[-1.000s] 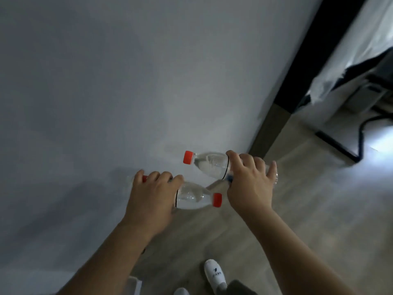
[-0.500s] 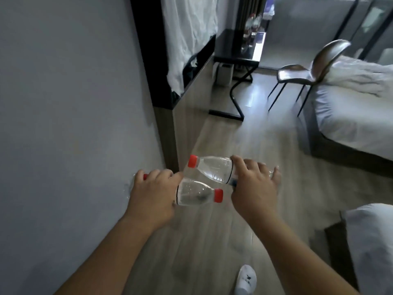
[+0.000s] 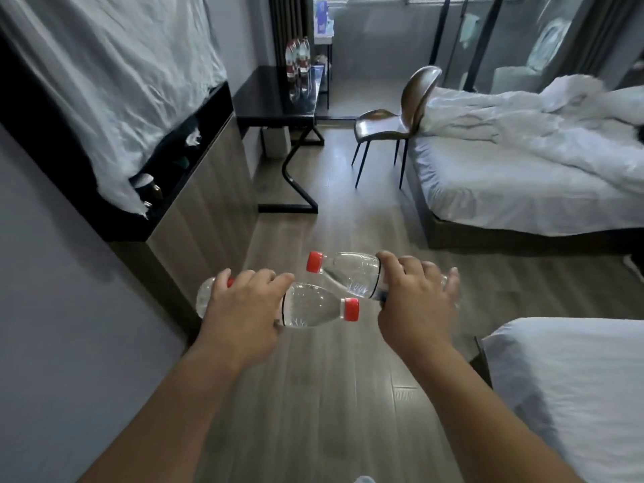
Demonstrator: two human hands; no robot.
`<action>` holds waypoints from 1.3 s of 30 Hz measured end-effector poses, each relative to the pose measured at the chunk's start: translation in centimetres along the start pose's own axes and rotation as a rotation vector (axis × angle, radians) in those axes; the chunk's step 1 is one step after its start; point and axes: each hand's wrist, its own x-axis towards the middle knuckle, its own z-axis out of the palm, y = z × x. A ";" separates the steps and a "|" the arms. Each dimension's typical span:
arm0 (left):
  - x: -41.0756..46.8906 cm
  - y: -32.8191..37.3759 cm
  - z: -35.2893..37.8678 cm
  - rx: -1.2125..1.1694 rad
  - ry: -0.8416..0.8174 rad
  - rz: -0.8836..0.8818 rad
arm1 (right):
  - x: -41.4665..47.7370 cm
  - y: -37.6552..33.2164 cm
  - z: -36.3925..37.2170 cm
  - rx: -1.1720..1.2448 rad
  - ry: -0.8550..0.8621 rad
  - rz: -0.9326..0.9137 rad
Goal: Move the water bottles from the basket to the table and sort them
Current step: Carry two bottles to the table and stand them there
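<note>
Although both hands are loaded, the black table (image 3: 275, 99) where the bottles belong stands well ahead, against the left wall past the wooden cabinet (image 3: 205, 203), with open wood floor (image 3: 331, 395) between. Two beds crowd the right side: the far bed (image 3: 505, 176) with its rumpled duvet, and the near bed (image 3: 575, 395), whose corner juts close to the walking line. A brown chair (image 3: 393, 123) stands just beside the table's right end, near the far bed. On the table's far part a small cluster of standing bottles (image 3: 298, 62) already waits (their count is too small to tell).

The left hand (image 3: 244, 308) is wrapped over the middle of the left bottle (image 3: 306, 308), which lies roughly level with its red cap pointing right. The right hand (image 3: 414, 298) is clamped likewise on the right bottle (image 3: 348, 273), cap pointing left and slightly up. The two bottles overlap between the hands; whether they touch I cannot tell. No basket is in view.

Judged from here, the carry is midway and the risks are plain: an overhand hold on smooth clear plastic could slip if the bottles knock together; the near bed's corner or the chair could catch a leg; and setting bottles down carelessly could topple the ones already standing.
</note>
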 end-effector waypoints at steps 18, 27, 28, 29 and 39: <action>28.8 1.9 4.9 -0.082 -0.003 0.119 | 24.0 7.1 5.5 -0.095 0.063 0.148; 45.4 -1.8 5.4 -0.093 -0.009 0.187 | 38.5 6.2 8.3 -0.115 0.086 0.222; 47.0 -2.0 5.4 -0.091 -0.008 0.194 | 39.9 6.3 8.5 -0.115 0.095 0.230; 48.6 -2.2 5.5 -0.088 -0.010 0.200 | 41.4 6.3 8.8 -0.113 0.101 0.237; 66.0 -2.5 8.5 -0.063 -0.020 0.230 | 58.0 9.2 13.7 -0.090 0.078 0.267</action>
